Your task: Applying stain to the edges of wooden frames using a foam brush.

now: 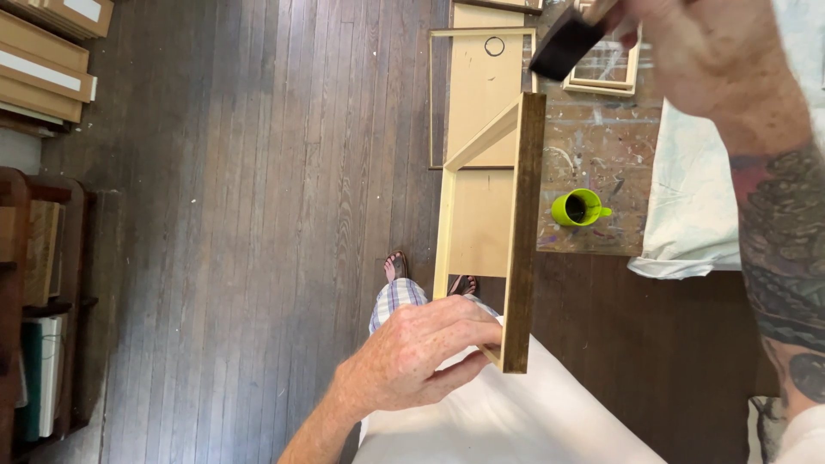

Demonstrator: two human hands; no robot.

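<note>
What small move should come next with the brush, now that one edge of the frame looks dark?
Probably bring the foam brush in the right hand down to the lime-green cup of dark liquid for a reload. The left hand holds the wooden frame with one outer edge stained dark, while its other sides look bare and pale.

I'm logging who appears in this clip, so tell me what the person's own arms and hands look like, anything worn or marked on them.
Both hands are bare, with no gloves, rings or watch in view. The left hand and its forearm show no sleeve and no markings. The right hand leads into a forearm covered with a large dark tattoo with a touch of red. A white sleeve edge shows at the lower right corner.
</note>
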